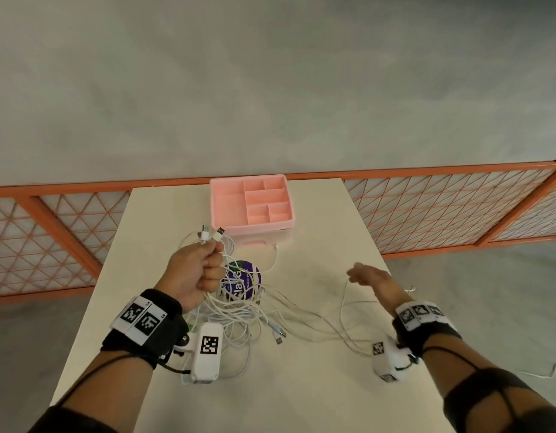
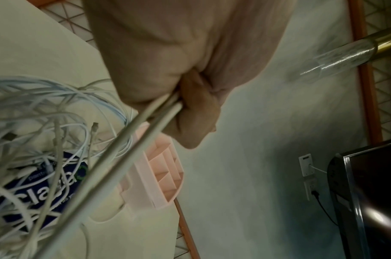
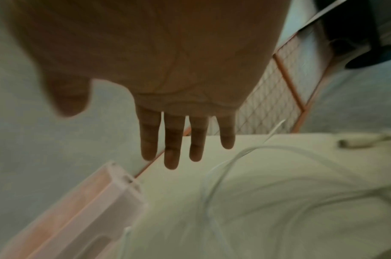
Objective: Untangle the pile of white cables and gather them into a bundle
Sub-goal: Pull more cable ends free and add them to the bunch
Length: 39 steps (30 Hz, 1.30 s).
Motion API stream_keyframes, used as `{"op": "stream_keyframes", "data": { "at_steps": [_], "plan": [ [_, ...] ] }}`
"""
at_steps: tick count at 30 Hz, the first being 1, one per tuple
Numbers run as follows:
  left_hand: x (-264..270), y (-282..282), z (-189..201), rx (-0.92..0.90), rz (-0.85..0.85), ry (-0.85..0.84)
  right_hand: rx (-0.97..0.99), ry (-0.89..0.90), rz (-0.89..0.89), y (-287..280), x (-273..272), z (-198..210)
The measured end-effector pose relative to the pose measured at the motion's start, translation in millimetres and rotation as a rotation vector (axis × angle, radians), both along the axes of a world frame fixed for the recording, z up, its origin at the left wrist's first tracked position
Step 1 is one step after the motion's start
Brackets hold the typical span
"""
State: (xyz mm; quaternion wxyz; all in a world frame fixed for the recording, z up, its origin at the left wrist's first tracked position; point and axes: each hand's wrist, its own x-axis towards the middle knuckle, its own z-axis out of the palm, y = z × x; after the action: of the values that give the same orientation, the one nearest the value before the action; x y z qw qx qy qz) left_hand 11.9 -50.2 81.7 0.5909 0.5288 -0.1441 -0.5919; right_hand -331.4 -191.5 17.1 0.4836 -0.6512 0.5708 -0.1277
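We are gripping several thin white charging cables in our left hand, fingers curled tight round a handful of strands just below their plug ends, which are poking up above the fist. In the left wrist view the held strands are running straight out from under the fingers and down into the rest of the tangle. That tangle is lying on the cream rectangular tabletop directly under and just nearer us than the left hand, looping over a round purple printed lid or sticker. Behind it a pink plastic organiser tray with open compartments is sitting at the far edge.

Our right hand is hovering over the right side of the table with fingers straight and spread, holding nothing; the right wrist view is showing them extended above the surface.

What matters for the coming move, as we are judging it: a few loose strands are trailing from the pile toward the right, their long run lying roughly left to right, passing below and nearer us than the right fingertips. The right hand is clearly the closer one to these trailing lengths, so it is probably best placed to draw them back toward the left fist.
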Motion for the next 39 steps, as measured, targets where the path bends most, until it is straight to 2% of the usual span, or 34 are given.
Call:
{"op": "stream_keyframes", "data": {
  "at_steps": [2, 3, 7, 10, 14, 18, 21, 23, 31, 39],
  "plan": [
    [0, 2, 0, 0.009, 0.010, 0.005, -0.024, -0.018, 0.005, 4, 35, 0],
    [0, 2, 1, 0.010, 0.019, 0.006, -0.030, 0.017, 0.062, 6, 52, -3],
    [3, 5, 7, -0.007, 0.052, -0.016, 0.028, 0.274, 0.367, 23, 104, -40],
    [1, 7, 9, -0.033, 0.073, -0.085, 0.050, 0.389, 0.479, 41, 123, -57],
    [-7, 7, 6, -0.116, 0.098, -0.216, -0.097, 0.155, 0.383, 40, 137, -29],
    [-14, 0, 5, -0.286, 0.165, -0.251, -0.089, -0.103, 0.468, 32, 156, 38],
    [-18, -7, 6, -0.317, 0.085, -0.333, -0.068, -0.311, 0.461, 33, 171, 86],
    [-23, -10, 8, -0.303, 0.038, -0.323, -0.084, -0.434, 0.428, 32, 177, 110],
    [-22, -3, -7, -0.260, 0.030, -0.274, -0.310, -0.658, 0.198, 13, 170, 159],
    [-18, 8, -39, -0.152, -0.043, -0.293, -0.471, -0.853, 0.096, -6, 159, 202]
  ]
}}
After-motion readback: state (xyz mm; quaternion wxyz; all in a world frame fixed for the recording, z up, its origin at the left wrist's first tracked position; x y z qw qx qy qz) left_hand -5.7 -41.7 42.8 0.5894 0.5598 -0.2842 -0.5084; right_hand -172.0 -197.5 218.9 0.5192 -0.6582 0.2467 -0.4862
